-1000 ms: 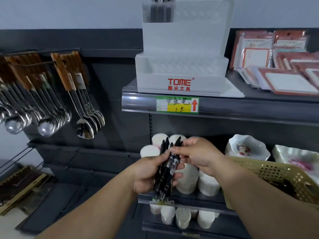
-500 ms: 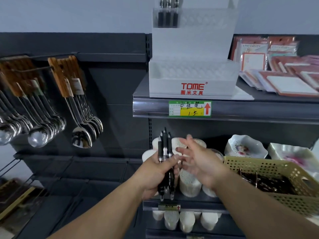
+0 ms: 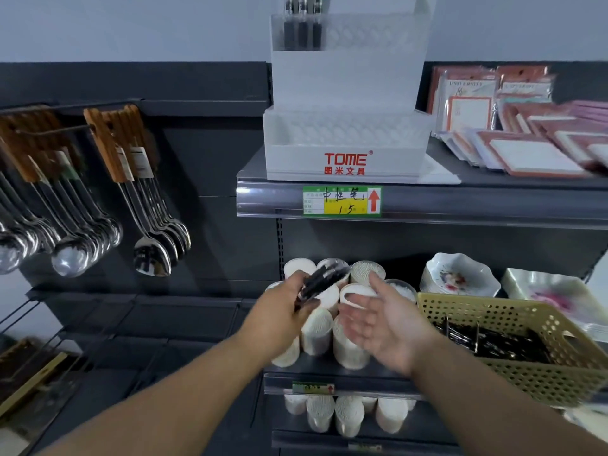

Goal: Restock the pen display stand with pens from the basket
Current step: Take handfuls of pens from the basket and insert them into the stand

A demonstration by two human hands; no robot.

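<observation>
On the upper shelf [image 3: 493,205], one white translucent pen display stand [image 3: 348,126] is sitting in two stepped tiers, its walls showing a honeycomb pattern and its front carrying red "TOME" lettering; three dark pens [image 3: 302,24] are standing upright at the left end of its top tier, while the lower tier is showing none. Below and in front of it, the left hand [image 3: 283,311] is gripping a small bundle of black pens [image 3: 320,281], blurred so the count cannot be told; the fingers [image 3: 304,281] are curling over the top of the bundle with the thumb closing from beneath, and the pens are jutting out up and to the right past the fingertips. The right hand [image 3: 381,320] is hanging just beside it, palm turned up and leftward, its fingers spread wide and touching nothing. At the right edge, one yellowish perforated plastic basket [image 3: 526,376] is holding a heap of more dark pens [image 3: 493,340], too tangled to count. Behind both hands, a cluster of white cylindrical containers [image 3: 348,347] is lying on the lower shelf. One green and yellow price label [image 3: 342,200] with a red arrow is sitting on the upper shelf's edge. Steel spoons with wooden handles [image 3: 98,205] are hanging in two bunches at left.
</observation>
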